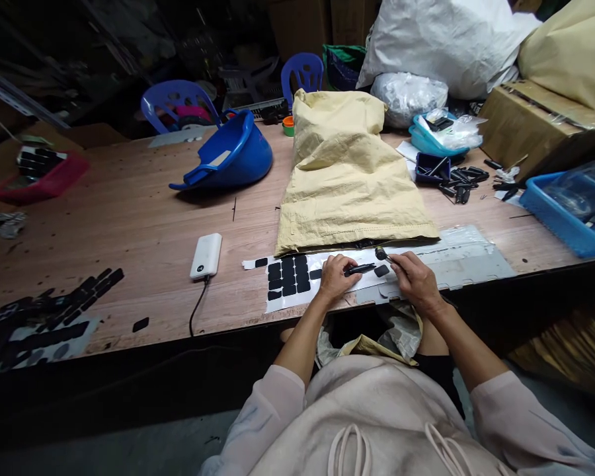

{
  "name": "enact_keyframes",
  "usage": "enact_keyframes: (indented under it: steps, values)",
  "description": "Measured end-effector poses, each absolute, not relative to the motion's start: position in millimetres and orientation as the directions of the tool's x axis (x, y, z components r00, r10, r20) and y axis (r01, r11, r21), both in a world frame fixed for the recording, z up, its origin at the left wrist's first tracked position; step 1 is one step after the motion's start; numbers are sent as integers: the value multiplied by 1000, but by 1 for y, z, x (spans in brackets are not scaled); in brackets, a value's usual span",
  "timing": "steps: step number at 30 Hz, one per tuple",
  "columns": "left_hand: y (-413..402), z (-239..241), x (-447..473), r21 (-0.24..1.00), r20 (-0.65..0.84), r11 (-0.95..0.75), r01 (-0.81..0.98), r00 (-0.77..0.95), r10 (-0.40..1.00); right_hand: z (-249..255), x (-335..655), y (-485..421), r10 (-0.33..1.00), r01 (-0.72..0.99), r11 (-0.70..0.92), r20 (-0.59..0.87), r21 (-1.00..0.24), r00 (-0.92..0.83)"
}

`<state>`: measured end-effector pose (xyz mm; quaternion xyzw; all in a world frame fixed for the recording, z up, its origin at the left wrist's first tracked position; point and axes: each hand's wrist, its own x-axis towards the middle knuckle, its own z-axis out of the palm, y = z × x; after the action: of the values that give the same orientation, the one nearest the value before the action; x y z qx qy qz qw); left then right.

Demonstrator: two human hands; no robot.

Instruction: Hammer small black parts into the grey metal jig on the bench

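My left hand (pixel 336 279) is closed on a slim black pen-shaped piece (pixel 363 268), which points right just above the table. In my right hand (pixel 418 280) is a small tool with a rounded dark head (pixel 380 253) and a thin metal neck; its handle is hidden in my fingers. Below and between the hands lies a single black rounded patch (pixel 381 271) on a white backing sheet (pixel 322 299). Left of my left hand, several black patches (pixel 288 275) sit in rows on the same sheet.
A beige sack (pixel 357 178) lies just beyond my hands. To the left are a white power bank (pixel 206 255) with a cable and a tilted blue basin (pixel 238 155). Several black pieces (pixel 463 180) and a blue basket (pixel 555 221) are on the right.
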<state>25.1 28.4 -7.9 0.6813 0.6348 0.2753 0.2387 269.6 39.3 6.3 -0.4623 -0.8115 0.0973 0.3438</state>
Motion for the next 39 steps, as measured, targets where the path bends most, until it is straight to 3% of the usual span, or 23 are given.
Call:
enact_keyframes:
  steps: [6,18,23,30,35,39]
  values:
    - [28,-9,27,679,74,-71,731,28,997,6,245,31,805,598,588,466,-544,-368]
    - [28,-5,28,685,39,-49,726,30,999,17,235,21,765,599,642,458,-479,-453]
    - [28,-5,29,680,47,-43,732,15,999,14,235,19,781,670,624,353,-402,-516]
    - [28,-5,29,696,46,-40,717,11,999,17,244,25,801,647,590,456,-483,-389]
    - [29,-6,29,694,48,-35,720,2,999,10,249,24,809,681,582,401,-444,-430]
    - [28,-6,29,695,65,-54,717,12,998,11,257,34,813,697,558,463,-451,-352]
